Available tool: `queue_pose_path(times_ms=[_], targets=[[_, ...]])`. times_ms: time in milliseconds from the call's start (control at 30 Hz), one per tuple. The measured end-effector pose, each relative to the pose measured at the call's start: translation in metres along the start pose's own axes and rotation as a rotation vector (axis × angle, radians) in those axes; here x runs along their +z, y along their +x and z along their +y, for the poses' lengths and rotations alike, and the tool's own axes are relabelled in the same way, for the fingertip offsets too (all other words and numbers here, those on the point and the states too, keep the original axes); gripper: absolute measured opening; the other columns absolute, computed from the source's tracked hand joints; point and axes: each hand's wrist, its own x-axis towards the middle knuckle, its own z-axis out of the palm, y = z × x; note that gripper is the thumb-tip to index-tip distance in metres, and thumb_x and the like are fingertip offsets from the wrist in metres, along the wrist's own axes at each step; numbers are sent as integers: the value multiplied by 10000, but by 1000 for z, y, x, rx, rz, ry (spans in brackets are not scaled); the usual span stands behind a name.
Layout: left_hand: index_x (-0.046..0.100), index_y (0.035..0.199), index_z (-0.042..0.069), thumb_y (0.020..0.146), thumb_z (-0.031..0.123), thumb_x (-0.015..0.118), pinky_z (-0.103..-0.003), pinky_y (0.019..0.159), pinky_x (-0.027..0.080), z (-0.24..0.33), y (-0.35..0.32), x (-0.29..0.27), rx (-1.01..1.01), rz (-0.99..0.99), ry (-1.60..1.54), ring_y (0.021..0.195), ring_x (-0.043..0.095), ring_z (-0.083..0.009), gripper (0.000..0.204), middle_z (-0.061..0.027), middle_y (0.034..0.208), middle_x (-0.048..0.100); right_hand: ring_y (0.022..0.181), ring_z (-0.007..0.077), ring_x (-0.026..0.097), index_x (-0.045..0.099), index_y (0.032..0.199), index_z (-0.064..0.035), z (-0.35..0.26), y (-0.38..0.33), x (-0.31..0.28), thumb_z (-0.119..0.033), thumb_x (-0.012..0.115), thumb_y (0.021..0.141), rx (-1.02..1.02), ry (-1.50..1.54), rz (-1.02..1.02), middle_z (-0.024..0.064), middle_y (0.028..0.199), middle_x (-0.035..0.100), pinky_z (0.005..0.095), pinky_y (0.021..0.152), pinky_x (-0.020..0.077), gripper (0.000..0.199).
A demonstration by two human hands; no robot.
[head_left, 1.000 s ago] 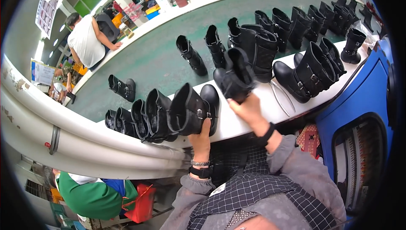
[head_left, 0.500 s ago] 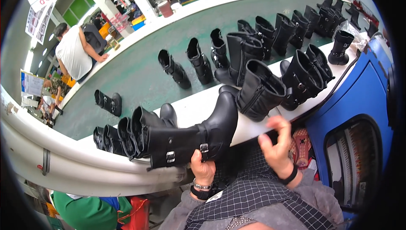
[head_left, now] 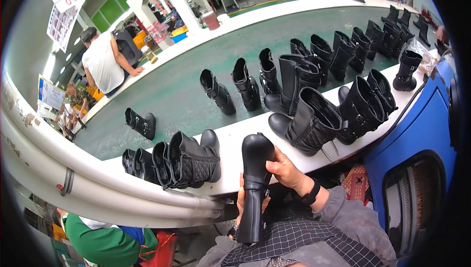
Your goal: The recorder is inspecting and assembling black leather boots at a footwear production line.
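Note:
A black leather boot (head_left: 255, 169) is held in front of my body, toe pointing away and shaft toward me. My left hand (head_left: 240, 200) is wrapped round its shaft; most of that hand is hidden behind the leather. Against the right side of the boot near the ankle, my right hand (head_left: 287, 170) is closed with the thumb on the upper. To the left on the white ledge (head_left: 235, 144) stand quilted black boots (head_left: 194, 159) in a tight row. Nearest to my right hand is another upright boot with a side zip (head_left: 311, 124).
Buckled boots (head_left: 363, 107) stand at the right of the ledge. Several more boots (head_left: 248, 85) are spread along the green conveyor belt (head_left: 186, 115). A blue machine (head_left: 407, 129) borders the right side. Across the belt a person in a white top (head_left: 105, 63) leans on the far edge.
The boot has turned from lying sideways to pointing away from me, and moved closer to my body. My right hand, free before, now grips it. The view has shifted slightly.

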Motion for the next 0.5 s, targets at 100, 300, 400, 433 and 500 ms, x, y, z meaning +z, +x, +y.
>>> queue_pose_path(times_ms=[100,300,400,433,500], targets=[[126,1524,289,925,392,584,-414,792,601,-30,-8,-6,-55,47,69,1080,575,-238,761,-116,1378,389,1221,196,507,424,1406,-72,4,6,-3,-296,745,811,23,-13,-63,62,1313,542,366,1077,357,712],[56,1537,148,827,95,720,-308,910,534,-112,-20,-25,314,-59,171,1129,540,-207,974,-110,1380,397,1172,179,526,430,1399,-67,2,9,-11,-181,675,857,5,-59,-118,64,1253,573,374,1047,377,606],[51,1534,100,799,18,730,-296,987,473,-106,-13,-21,514,-97,349,1149,532,-212,1004,-113,1392,397,1185,185,518,425,1404,-68,-5,9,-11,-174,665,864,-13,-48,-144,70,1267,564,374,1052,371,600],[54,1532,99,805,27,724,-302,990,469,-93,-8,-19,557,-67,381,1156,526,-217,991,-117,1396,394,1196,193,512,416,1413,-68,-8,9,-9,-173,662,867,-40,-86,-151,76,1282,553,378,1057,366,608],[61,1529,98,817,44,712,-313,996,460,-56,9,-16,441,47,239,1172,514,-227,967,-126,1404,388,1229,204,488,355,1457,-70,-17,12,-2,-179,656,876,-93,-146,-145,90,1322,523,386,1075,343,663]])
